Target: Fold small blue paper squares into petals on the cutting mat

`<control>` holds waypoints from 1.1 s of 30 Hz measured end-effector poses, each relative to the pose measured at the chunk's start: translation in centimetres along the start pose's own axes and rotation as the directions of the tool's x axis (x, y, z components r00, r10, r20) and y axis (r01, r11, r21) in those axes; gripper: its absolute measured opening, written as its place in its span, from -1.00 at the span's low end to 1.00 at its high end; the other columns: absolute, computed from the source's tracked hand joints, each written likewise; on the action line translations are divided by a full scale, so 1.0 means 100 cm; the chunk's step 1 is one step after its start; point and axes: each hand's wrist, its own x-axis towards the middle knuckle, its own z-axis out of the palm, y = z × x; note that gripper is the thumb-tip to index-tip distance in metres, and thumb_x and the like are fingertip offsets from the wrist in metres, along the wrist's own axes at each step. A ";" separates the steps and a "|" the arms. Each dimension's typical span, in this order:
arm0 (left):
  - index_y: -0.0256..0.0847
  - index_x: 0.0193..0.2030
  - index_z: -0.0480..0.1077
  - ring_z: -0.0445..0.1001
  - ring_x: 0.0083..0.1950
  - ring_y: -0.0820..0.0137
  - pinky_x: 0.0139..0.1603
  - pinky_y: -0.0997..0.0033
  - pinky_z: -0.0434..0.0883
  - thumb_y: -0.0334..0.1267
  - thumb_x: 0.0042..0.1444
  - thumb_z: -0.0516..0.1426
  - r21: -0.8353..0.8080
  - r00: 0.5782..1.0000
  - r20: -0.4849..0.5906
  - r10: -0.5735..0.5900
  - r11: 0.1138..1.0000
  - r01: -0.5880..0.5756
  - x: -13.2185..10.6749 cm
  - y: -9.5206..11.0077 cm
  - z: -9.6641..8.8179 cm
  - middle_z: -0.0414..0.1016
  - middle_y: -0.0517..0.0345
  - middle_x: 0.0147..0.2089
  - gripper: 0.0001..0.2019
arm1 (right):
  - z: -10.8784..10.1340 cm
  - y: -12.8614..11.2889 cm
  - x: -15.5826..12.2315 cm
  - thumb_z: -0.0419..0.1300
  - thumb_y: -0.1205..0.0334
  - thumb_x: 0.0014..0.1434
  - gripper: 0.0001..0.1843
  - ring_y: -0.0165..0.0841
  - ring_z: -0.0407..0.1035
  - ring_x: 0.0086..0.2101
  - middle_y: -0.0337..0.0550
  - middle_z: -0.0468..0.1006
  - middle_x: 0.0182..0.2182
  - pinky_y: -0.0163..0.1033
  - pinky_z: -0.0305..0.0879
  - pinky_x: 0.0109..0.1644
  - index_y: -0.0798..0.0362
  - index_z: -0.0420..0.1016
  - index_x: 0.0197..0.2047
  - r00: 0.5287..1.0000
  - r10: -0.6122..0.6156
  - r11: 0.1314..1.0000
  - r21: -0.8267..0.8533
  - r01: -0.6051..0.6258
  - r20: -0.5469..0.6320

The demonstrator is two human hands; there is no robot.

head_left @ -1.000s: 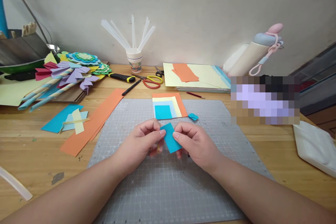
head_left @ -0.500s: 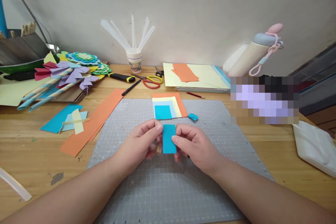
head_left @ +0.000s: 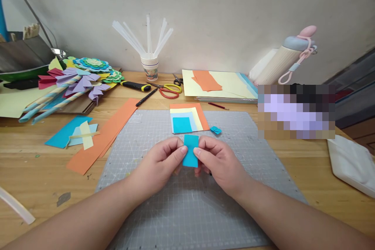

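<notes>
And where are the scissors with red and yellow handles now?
In the head view, left of centre, the scissors lie beyond the grey mat, beside the black pen.

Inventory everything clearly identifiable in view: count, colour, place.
Rectangular paper piece: 1, blue, centre, held.
Gridded cutting mat: 1, grey, centre.
Layered paper squares: 4, orange, yellow, two blues, on mat.
Folded paper: 1, blue, beside squares.
Long paper strips: 2+, orange, left.
Paper flowers: several, multicoloured, far left.
Utility knife: 1, black-yellow, behind mat.
Pen: 1, black, behind mat.
Scissors: 2, red-yellow, black, behind mat.
Pencil: 1, red, behind mat.
Paper stack: 1, pale yellow, back.
Paper cup with translucent sticks: 1, white, back.
Bottle: 1, cream, back right.
Shallow tray: 1, white, right.
Left hand, right hand: 1 each, bare, centre.
</notes>
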 end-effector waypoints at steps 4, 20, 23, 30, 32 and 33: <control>-0.17 -0.49 0.19 0.09 -0.55 0.51 -0.50 0.48 0.09 -0.13 0.24 0.02 0.030 0.999 0.027 0.029 0.999 -0.029 0.000 0.002 0.000 0.18 0.35 -0.58 -0.71 | 0.001 0.000 0.000 0.13 0.22 0.18 -0.73 -0.52 0.27 -0.62 -0.38 0.38 -0.66 -0.38 0.21 -0.50 0.03 0.27 -0.54 1.000 -0.022 0.999 0.038 0.023 -0.023; -0.18 -0.51 0.17 0.12 -0.50 0.49 -0.45 0.47 0.11 -0.12 0.29 -0.02 0.087 0.997 0.027 0.079 0.993 -0.081 -0.001 0.000 0.001 0.19 0.33 -0.56 -0.65 | 0.001 0.007 0.001 0.13 0.15 0.22 -0.71 -0.52 0.31 -0.62 -0.35 0.45 -0.68 -0.42 0.13 -0.53 0.04 0.27 -0.51 0.997 0.061 0.990 0.133 -0.054 -0.054; -0.18 -0.47 0.19 0.09 -0.53 0.51 -0.48 0.48 0.08 -0.08 0.29 -0.04 0.021 0.999 0.033 0.017 1.000 -0.018 -0.001 -0.002 0.000 0.19 0.34 -0.57 -0.67 | 0.001 0.007 0.002 0.14 0.13 0.21 -0.70 -0.51 0.30 -0.62 -0.36 0.43 -0.68 -0.42 0.15 -0.53 0.04 0.26 -0.52 0.995 0.050 0.991 0.132 -0.038 -0.091; -0.19 -0.44 0.21 0.11 -0.51 0.52 -0.46 0.48 0.12 -0.11 0.27 0.00 0.078 0.999 -0.014 0.031 0.996 -0.029 0.001 -0.003 0.000 0.18 0.35 -0.54 -0.71 | 0.001 0.003 0.004 0.14 0.11 0.18 -0.78 -0.50 0.36 -0.60 -0.32 0.45 -0.56 -0.40 0.13 -0.55 0.07 0.38 -0.42 0.997 0.063 0.994 0.097 -0.058 -0.045; -0.18 -0.34 0.27 0.20 -0.45 0.50 -0.40 0.46 0.19 -0.13 0.25 0.05 0.058 0.997 -0.060 0.042 0.998 -0.039 0.002 -0.004 0.000 0.25 0.31 -0.46 -0.80 | 0.001 0.003 0.005 0.15 0.11 0.16 -0.78 -0.51 0.33 -0.60 -0.32 0.42 -0.57 -0.40 0.14 -0.55 0.08 0.39 -0.42 0.997 0.058 0.996 0.074 -0.054 -0.046; -0.16 -0.27 0.29 0.25 -0.40 0.47 -0.36 0.45 0.22 -0.14 0.22 0.08 0.061 0.992 -0.104 0.066 0.996 -0.060 0.003 -0.004 0.001 0.28 0.29 -0.41 -0.85 | 0.001 0.004 0.005 0.17 0.10 0.15 -0.77 -0.51 0.31 -0.60 -0.34 0.38 -0.59 -0.39 0.16 -0.54 0.07 0.37 -0.43 0.997 0.050 0.997 0.062 -0.046 -0.055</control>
